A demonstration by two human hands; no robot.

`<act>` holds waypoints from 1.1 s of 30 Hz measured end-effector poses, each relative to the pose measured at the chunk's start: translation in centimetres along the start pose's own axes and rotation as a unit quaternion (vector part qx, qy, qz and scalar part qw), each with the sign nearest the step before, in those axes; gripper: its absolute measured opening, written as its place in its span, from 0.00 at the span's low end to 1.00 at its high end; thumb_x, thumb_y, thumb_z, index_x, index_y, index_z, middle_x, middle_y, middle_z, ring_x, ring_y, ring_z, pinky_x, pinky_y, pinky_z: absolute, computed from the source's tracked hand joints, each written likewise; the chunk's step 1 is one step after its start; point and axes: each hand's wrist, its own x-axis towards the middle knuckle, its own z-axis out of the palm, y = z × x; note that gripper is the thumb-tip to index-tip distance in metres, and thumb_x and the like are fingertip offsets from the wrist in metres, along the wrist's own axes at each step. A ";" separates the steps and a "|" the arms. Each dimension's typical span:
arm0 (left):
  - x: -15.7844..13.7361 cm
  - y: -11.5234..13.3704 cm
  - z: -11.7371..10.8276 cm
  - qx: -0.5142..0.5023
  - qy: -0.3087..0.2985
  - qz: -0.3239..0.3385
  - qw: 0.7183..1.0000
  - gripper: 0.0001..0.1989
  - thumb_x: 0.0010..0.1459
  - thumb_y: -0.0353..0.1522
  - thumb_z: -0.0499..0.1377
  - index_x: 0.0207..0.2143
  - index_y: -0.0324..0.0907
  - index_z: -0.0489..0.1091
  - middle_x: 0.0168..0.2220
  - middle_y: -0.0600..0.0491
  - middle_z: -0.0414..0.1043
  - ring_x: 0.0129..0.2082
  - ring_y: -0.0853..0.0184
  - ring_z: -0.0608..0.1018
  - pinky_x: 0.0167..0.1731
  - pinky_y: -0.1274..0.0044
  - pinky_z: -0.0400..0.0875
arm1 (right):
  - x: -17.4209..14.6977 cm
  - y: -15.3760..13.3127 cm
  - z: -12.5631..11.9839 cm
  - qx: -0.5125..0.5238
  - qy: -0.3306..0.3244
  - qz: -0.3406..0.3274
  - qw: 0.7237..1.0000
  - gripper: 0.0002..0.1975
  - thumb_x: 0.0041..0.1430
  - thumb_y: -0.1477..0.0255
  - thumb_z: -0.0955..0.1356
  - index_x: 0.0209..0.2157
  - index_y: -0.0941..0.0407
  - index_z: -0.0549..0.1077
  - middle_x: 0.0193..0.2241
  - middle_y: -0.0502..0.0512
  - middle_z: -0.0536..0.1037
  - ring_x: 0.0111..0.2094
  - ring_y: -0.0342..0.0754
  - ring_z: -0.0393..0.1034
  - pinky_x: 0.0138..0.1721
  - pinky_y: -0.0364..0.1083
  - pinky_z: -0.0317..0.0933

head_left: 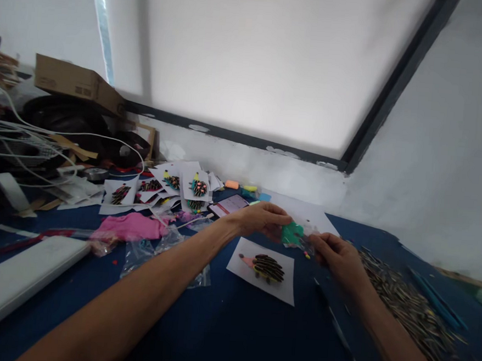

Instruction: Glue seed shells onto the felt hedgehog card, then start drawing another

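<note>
My left hand (265, 218) pinches a flat piece of bright green modelling clay (291, 234), which seems to lie in a thin clear wrapper (309, 229). At the clay's right side, the fingers of my right hand (335, 256) are closed on the wrapper's edge; their tips are blurred. Below both hands, a white card (241, 263) lies on the blue table. On it is a hedgehog figure (265, 267) with a pink snout, a yellowish body and dark striped spines like seed shells.
Striped seed shells (406, 302) are heaped at the right, beside a teal strip (437, 298). A dark pen-like stick (336, 322) lies nearer. Several hedgehog cards (120, 195), pink clay (132, 227), plastic bags (139, 256) and a white slab (23, 281) occupy the left.
</note>
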 end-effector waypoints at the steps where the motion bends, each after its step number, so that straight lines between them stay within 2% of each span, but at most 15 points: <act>1: 0.0 0.0 0.0 -0.003 0.002 -0.004 1.000 0.13 0.53 0.37 0.64 0.32 0.34 0.73 0.26 0.50 0.74 0.25 0.70 0.76 0.32 0.74 0.74 | 0.0 0.0 0.0 0.001 0.000 -0.001 1.000 0.22 0.39 0.50 0.73 0.18 0.54 0.69 0.11 0.44 0.63 0.14 0.39 0.53 0.16 0.41 0.47; 4: 0.1 -0.3 -0.2 -0.021 0.017 -0.019 0.999 0.18 0.57 0.41 0.60 0.42 0.34 0.73 0.27 0.49 0.74 0.26 0.68 0.77 0.32 0.71 0.74 | -0.1 -0.3 -0.1 0.006 0.006 -0.006 1.000 0.23 0.39 0.50 0.73 0.17 0.54 0.67 0.10 0.44 0.62 0.14 0.39 0.53 0.16 0.42 0.47; 7: 0.2 -0.8 -0.2 -0.018 -0.013 -0.021 1.000 0.22 0.56 0.42 0.62 0.46 0.35 0.71 0.28 0.48 0.75 0.27 0.65 0.79 0.32 0.70 0.75 | -0.3 -0.5 0.1 0.011 0.010 -0.008 1.000 0.23 0.40 0.49 0.73 0.17 0.53 0.65 0.10 0.44 0.62 0.14 0.39 0.53 0.16 0.42 0.47; 9: 0.3 -1.2 -0.1 0.007 -0.040 -0.018 0.999 0.22 0.52 0.41 0.65 0.44 0.35 0.71 0.29 0.48 0.75 0.28 0.64 0.79 0.32 0.70 0.75 | -0.4 -0.4 0.2 0.014 0.012 -0.008 1.000 0.24 0.39 0.50 0.73 0.16 0.53 0.64 0.10 0.43 0.61 0.14 0.39 0.52 0.16 0.41 0.47; 12: 0.3 -1.5 0.3 0.024 -0.024 -0.008 0.999 0.18 0.48 0.37 0.68 0.37 0.34 0.72 0.28 0.48 0.75 0.25 0.65 0.79 0.31 0.71 0.75 | -0.7 -0.5 0.6 0.023 0.002 -0.004 1.000 0.25 0.41 0.49 0.73 0.16 0.54 0.63 0.10 0.43 0.61 0.13 0.38 0.51 0.15 0.41 0.45; 15: 0.3 -1.3 0.5 0.024 -0.003 -0.001 1.000 0.14 0.50 0.34 0.67 0.35 0.33 0.71 0.27 0.48 0.75 0.24 0.66 0.78 0.30 0.72 0.75 | -1.0 -0.9 0.9 0.058 -0.020 0.008 0.998 0.25 0.45 0.49 0.71 0.16 0.54 0.64 0.11 0.44 0.62 0.14 0.38 0.52 0.15 0.40 0.46; 20: 0.1 -0.8 0.3 0.024 0.003 0.012 1.000 0.09 0.52 0.30 0.65 0.34 0.34 0.71 0.28 0.49 0.74 0.27 0.67 0.78 0.30 0.74 0.75 | -1.1 -1.9 0.7 0.113 -0.044 0.034 0.992 0.23 0.42 0.49 0.73 0.23 0.56 0.71 0.14 0.45 0.65 0.16 0.39 0.57 0.16 0.40 0.52; 25: 0.5 -1.2 0.1 -0.009 0.048 -0.001 0.999 0.10 0.48 0.27 0.67 0.33 0.34 0.71 0.27 0.51 0.74 0.27 0.68 0.78 0.33 0.72 0.76 | -1.0 -2.2 0.5 0.044 -0.071 0.019 0.996 0.21 0.40 0.53 0.73 0.27 0.56 0.72 0.14 0.46 0.68 0.17 0.40 0.59 0.19 0.41 0.54; 30: 0.6 -1.5 0.1 -0.028 0.051 -0.004 0.998 0.11 0.50 0.32 0.67 0.33 0.33 0.73 0.30 0.49 0.75 0.30 0.68 0.78 0.38 0.72 0.75 | -0.9 -2.2 0.3 -0.002 -0.084 -0.007 0.996 0.22 0.45 0.49 0.69 0.22 0.55 0.70 0.14 0.47 0.67 0.16 0.40 0.58 0.19 0.42 0.54; 33: 0.5 -1.3 0.2 -0.013 0.068 -0.009 0.998 0.10 0.50 0.32 0.67 0.30 0.32 0.73 0.27 0.50 0.74 0.28 0.68 0.77 0.37 0.71 0.75 | -0.9 -2.2 0.2 -0.015 -0.091 -0.015 0.996 0.23 0.48 0.48 0.67 0.20 0.55 0.69 0.14 0.48 0.67 0.17 0.41 0.58 0.19 0.42 0.53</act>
